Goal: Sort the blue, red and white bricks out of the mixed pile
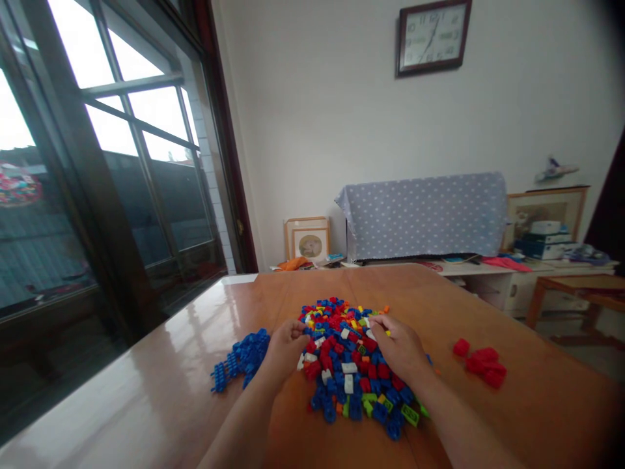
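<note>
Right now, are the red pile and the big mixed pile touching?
Apart: the head view shows brown table between the red pile and the mixed pile.

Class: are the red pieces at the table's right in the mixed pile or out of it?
Out: bare tabletop shows between the red pieces and the mixed pile.

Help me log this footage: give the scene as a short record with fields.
left hand: at left side of mixed pile; hold unclear
right hand: at mixed pile's right side; hold unclear
mixed pile colours: red, blue, white, green, yellow, orange
blue pile: left of left hand
red pile: right of right hand
table: brown, glossy
clock: on wall
</note>
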Motion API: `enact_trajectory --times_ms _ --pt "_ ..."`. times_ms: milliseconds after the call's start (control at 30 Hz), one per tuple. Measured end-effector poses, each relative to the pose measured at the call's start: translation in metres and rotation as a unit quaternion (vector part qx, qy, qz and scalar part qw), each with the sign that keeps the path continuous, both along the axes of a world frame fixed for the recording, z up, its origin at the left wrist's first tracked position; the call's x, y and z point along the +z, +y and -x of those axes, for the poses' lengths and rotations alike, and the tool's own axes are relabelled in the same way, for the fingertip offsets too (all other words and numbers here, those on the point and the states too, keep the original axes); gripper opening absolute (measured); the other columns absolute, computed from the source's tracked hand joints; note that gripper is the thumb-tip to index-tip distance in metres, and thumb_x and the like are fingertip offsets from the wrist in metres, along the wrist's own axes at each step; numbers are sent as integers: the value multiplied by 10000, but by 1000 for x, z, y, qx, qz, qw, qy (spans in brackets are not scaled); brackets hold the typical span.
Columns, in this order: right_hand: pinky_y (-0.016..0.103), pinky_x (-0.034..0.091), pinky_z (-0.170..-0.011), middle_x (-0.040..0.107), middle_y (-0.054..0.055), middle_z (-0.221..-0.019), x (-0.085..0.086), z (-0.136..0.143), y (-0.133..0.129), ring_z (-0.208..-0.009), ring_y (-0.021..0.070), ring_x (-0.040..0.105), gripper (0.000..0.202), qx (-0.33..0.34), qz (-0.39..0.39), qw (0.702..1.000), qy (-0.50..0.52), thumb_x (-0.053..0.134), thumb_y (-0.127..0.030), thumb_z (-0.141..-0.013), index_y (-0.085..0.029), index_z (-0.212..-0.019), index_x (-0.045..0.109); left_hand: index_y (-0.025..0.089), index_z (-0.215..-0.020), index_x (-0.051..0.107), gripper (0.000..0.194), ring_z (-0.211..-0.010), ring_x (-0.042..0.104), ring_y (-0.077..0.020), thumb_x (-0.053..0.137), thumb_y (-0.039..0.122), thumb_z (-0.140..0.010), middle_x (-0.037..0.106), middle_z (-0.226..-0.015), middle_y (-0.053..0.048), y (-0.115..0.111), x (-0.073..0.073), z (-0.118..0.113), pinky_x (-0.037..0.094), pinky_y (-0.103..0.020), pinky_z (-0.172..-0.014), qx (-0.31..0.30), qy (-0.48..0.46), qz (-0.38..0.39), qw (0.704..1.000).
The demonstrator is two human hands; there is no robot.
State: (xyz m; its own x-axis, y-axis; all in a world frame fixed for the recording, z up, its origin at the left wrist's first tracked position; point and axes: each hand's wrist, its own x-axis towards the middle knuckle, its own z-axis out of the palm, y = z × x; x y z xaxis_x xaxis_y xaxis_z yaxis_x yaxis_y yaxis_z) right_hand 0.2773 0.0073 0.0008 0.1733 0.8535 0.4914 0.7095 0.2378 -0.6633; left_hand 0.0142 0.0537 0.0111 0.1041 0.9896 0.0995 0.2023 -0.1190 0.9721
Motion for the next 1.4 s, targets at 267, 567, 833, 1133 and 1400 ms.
enact_trajectory --times_ms 267,567,833,1133,1400 --pt "347 463 -835 749 43 -1015 -4 0 2 -978 253 668 350 -3 10 1000 -6 416 -448 -950 -243 -974 698 256 -972 701 232 -1058 588 -336 550 286 -800 710 -1053 -90 -1 6 47 407 -466 -894 185 471 -102 856" --pt "340 457 -812 744 41 -977 -8 0 3 -944 247 665 376 -7 8 1000 -16 404 -477 -955 -241 -964 697 172 -1146 653 379 -1119 610 -279 494 228 -806 680 -1162 -128 12 4 66 477 -390 -920 230 204 -57 950" --pt "333 463 -852 744 45 -1046 -13 0 6 -992 243 664 395 -6 11 1000 0 422 -499 -935 -236 -1017 705 156 -970 605 298 -861 699 -200 638 311 -717 700 -927 -113 18 -20 36 539 -327 -811 171 -205 33 963" --pt "317 458 -760 749 33 -915 -11 -2 6 -878 233 673 411 -28 25 999 3 417 -527 -927 -241 -978 709 180 -750 584 211 -768 608 -173 648 381 -741 585 -701 9 16 -28 32 474 -300 -760 156 -159 57 973" --pt "340 465 -882 735 41 -1068 -16 -6 9 -1034 236 654 345 -33 23 999 -12 440 -430 -922 -244 -1059 697 152 -949 667 299 -773 611 -165 648 376 -752 659 -815 -23 2 -17 18 451 -261 -699 109 -98 21 989"
